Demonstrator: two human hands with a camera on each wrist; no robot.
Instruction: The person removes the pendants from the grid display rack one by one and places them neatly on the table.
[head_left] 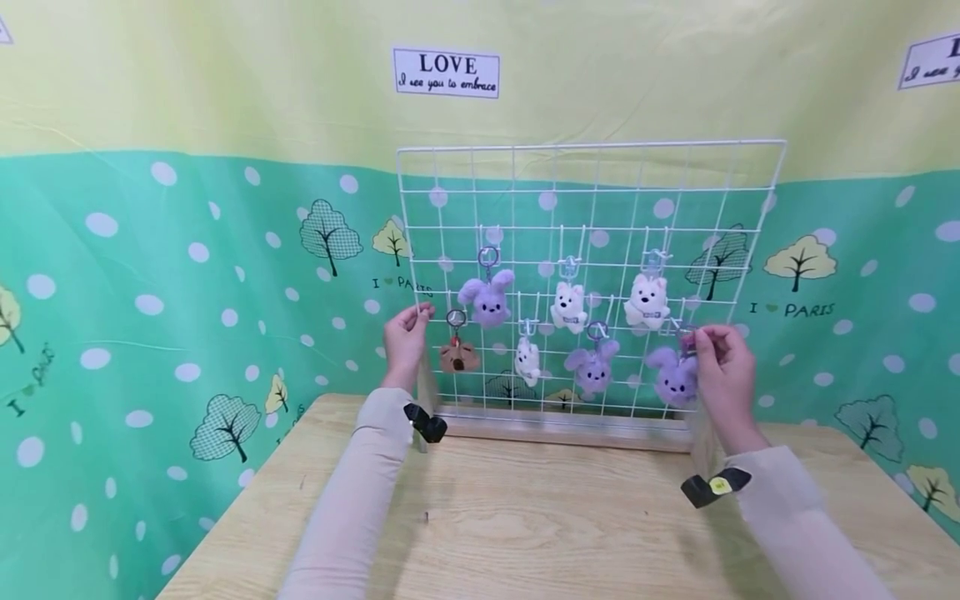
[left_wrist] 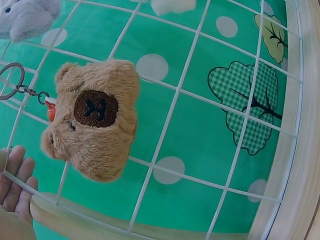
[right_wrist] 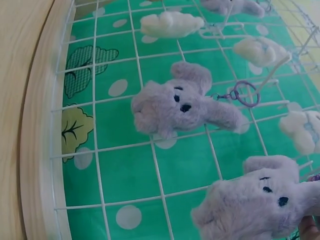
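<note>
A white wire grid rack stands in a wooden base on the table, with plush keychains hanging from its hooks. My left hand grips the rack's left edge wire; in the left wrist view its fingers pass behind the wire. Nearby hangs a brown bear keychain. At the lower right, my right hand pinches the top of a purple bunny keychain beside its ring. Only a bit of that hand shows in the right wrist view, at the bunny's ear.
Two more purple bunny keychains and three white dog keychains hang between the hands. The wooden base bar runs along the rack's foot on the wood-grain table. Behind hangs a green and yellow curtain.
</note>
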